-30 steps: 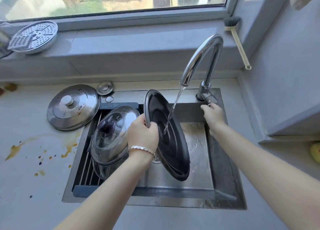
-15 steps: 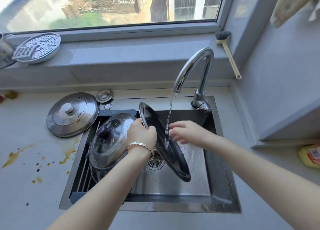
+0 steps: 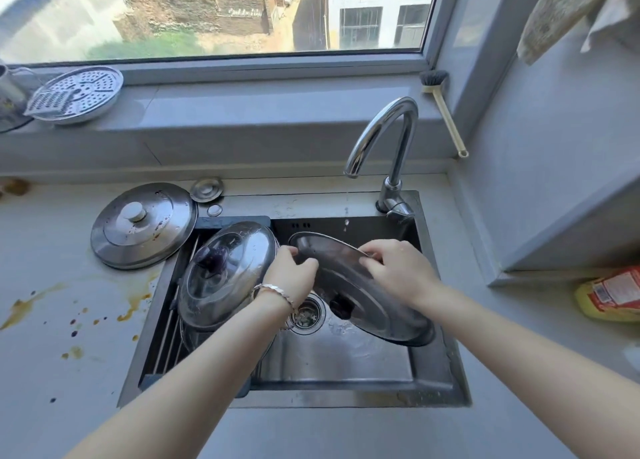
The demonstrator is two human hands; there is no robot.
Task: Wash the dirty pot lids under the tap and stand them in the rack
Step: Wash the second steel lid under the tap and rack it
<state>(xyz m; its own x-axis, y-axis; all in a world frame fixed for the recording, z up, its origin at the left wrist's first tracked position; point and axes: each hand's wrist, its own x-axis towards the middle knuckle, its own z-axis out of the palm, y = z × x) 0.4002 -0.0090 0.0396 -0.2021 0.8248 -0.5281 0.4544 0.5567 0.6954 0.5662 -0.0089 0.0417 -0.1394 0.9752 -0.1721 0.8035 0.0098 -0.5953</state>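
Observation:
Over the sink basin point(image 3: 349, 361) I hold a steel pot lid point(image 3: 377, 306) with a dark knob, tilted with its top face up. My left hand point(image 3: 292, 278) grips its left rim. My right hand point(image 3: 398, 271) grips its upper edge. The tap point(image 3: 384, 136) above lets only drops fall. A glass lid point(image 3: 225, 271) with a dark knob leans in the rack point(image 3: 166, 341) on the sink's left side. A stained steel lid point(image 3: 142, 224) with a white knob lies on the counter at the left.
A small drain cover point(image 3: 206, 189) lies behind the sink. A steamer plate point(image 3: 78, 93) rests on the window sill, a brush point(image 3: 443, 108) leans in the corner. A yellow packet point(image 3: 609, 294) sits at the right. Brown spills point(image 3: 79, 306) mark the counter.
The tap's stream has stopped to a drip. My right hand moved from the tap handle to the lid's edge. The lid turned from upright, underside showing, to tilted with its knob side up.

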